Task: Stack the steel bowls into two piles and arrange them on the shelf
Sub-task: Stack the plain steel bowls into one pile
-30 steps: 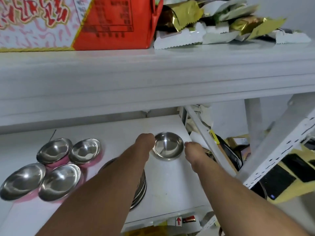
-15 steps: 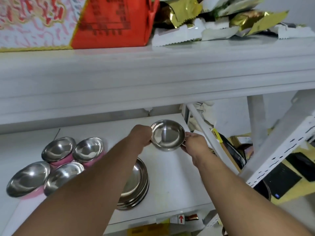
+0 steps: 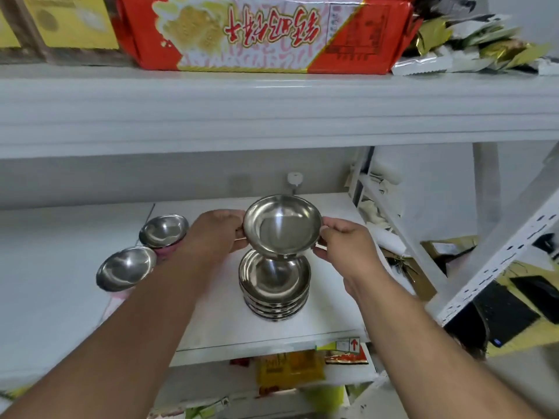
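I hold one steel bowl [image 3: 282, 226] in the air by its rim, my left hand [image 3: 217, 234] on its left side and my right hand [image 3: 344, 240] on its right. It hangs tilted just above a pile of several steel bowls [image 3: 274, 285] standing on the white shelf [image 3: 211, 325]. Two more steel bowls rest to the left: one [image 3: 165, 230] further back and one [image 3: 126, 268] nearer the front, partly beside my left forearm.
The upper shelf board [image 3: 272, 110] hangs low overhead, carrying a red snack package [image 3: 266, 34] and foil packets [image 3: 472, 46]. A slanted white metal upright [image 3: 499, 252] stands at the right. Packets [image 3: 287, 370] lie on the shelf below.
Both hands lifted the bowl off the shelf and carried it toward me, over the pile. The view shifted, so two of the left bowls are out of sight.
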